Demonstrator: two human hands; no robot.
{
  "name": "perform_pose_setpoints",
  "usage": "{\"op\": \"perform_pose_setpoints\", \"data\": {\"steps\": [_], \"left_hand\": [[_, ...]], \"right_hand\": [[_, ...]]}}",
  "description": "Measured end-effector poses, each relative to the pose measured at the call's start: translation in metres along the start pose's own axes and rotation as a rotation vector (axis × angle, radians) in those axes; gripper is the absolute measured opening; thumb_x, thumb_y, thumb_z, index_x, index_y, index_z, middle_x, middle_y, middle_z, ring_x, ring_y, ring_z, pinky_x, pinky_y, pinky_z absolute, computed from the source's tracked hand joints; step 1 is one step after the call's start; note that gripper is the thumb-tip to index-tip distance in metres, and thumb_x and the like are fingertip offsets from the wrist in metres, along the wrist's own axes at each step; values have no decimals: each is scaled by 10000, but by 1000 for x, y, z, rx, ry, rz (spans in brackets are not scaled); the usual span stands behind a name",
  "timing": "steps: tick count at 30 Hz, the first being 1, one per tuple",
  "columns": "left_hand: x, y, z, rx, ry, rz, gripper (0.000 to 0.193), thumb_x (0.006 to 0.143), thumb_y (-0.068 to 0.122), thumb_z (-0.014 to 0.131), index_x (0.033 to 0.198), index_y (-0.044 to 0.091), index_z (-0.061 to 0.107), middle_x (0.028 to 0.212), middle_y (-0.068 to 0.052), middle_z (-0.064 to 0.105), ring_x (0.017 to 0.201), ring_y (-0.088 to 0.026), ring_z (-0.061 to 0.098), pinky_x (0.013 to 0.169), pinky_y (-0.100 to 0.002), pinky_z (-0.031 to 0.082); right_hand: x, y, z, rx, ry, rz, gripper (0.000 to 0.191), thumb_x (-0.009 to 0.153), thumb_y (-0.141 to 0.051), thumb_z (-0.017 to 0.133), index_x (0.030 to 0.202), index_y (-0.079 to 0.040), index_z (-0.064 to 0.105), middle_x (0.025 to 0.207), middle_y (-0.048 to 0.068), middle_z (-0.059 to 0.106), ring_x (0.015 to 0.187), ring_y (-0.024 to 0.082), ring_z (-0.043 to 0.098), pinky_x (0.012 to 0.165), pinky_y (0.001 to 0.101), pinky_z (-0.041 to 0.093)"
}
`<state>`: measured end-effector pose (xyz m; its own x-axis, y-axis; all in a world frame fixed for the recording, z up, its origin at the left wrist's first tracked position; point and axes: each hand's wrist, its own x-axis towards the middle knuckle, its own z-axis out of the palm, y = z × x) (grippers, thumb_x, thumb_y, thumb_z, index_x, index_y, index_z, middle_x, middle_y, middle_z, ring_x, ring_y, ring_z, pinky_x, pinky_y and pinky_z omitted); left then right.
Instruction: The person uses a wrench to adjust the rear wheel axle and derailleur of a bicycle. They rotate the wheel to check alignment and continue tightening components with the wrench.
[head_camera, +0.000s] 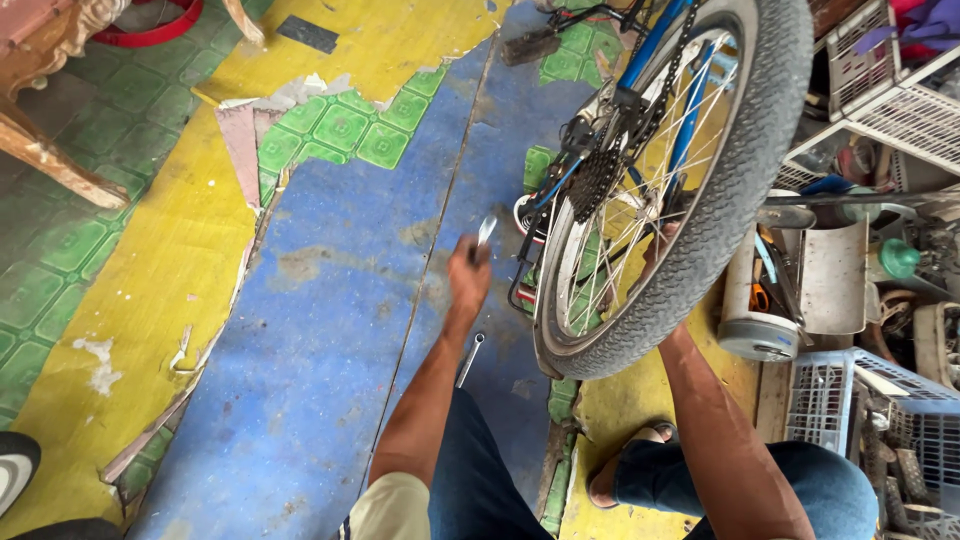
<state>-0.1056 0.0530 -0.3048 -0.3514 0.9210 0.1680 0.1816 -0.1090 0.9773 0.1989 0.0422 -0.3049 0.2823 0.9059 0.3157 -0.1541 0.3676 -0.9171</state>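
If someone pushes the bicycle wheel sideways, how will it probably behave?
The bicycle wheel likely spins freely, since its knobby tyre looks raised off the floor. It probably feels stiff: the spokes look taut. The right hand, reaching through them, may damp any wobble.

The scene is being lit by soft, even daylight, and no hard shadows are being cast around the hands. The left hand (468, 275) is being smeared by motion blur, together with the small metal tool (486, 231) above it. A faint shine is being given off the blue floor (330, 330) to its left. Straight lines are being bent slightly near the edges.
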Motion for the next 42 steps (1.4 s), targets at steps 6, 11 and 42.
{"op": "perform_pose_setpoints", "data": {"steps": [6, 11, 42], "left_hand": [[33, 76, 29, -303, -81, 119, 190, 956, 148, 749, 1134, 98, 793, 929, -22, 722, 671, -79, 509, 565, -258, 411], [30, 79, 38, -481, -109, 135, 175, 930, 120, 774, 1104, 133, 791, 1043, -25, 759, 732, -51, 590, 612, -213, 485], [67, 128, 23, 444, -581, 151, 225, 789, -73, 684, 1003, -70, 618, 980, -294, 675, 857, -397, 681, 760, -437, 596]], "right_hand": [[3, -4, 3, -14, -2, -13, 629, 978, -566, 486, 1311, -36, 541, 1198, 75, 612, 1043, 217, 603, 935, 402, 528], [3, -7, 0, -21, 11, -27, 624, 978, -562, 488, 1307, -35, 543, 1194, 74, 613, 1039, 217, 603, 931, 401, 528], [-4, -11, 15, -60, 6, -50, 587, 978, -532, 500, 1278, -30, 553, 1165, 71, 616, 1013, 215, 602, 910, 397, 526]]}}
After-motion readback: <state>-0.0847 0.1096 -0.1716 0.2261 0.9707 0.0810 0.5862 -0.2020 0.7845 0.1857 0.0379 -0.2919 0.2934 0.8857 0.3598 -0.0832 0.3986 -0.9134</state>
